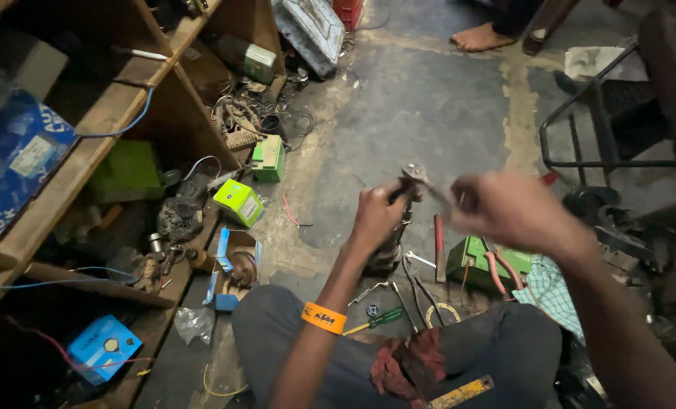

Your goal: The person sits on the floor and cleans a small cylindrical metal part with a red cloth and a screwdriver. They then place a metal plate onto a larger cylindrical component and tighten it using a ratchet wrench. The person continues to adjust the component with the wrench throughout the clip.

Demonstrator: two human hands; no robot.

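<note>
My left hand (376, 216), with an orange band on its wrist, grips a dark cylindrical metal motor part (392, 246) that stands upright on the concrete floor. My right hand (505, 208) is blurred and holds a thin metal tool (429, 185) against the shiny top of that part (414, 173). Both hands meet just above my knees.
Pliers (412, 284), a red-handled tool (439, 246), a green screwdriver (380, 318) and a green box (478, 261) lie on the floor near my legs. Wooden shelves (88, 129) with boxes and parts fill the left. A black metal frame (603, 113) stands right; another person's bare foot (478, 38) is far ahead.
</note>
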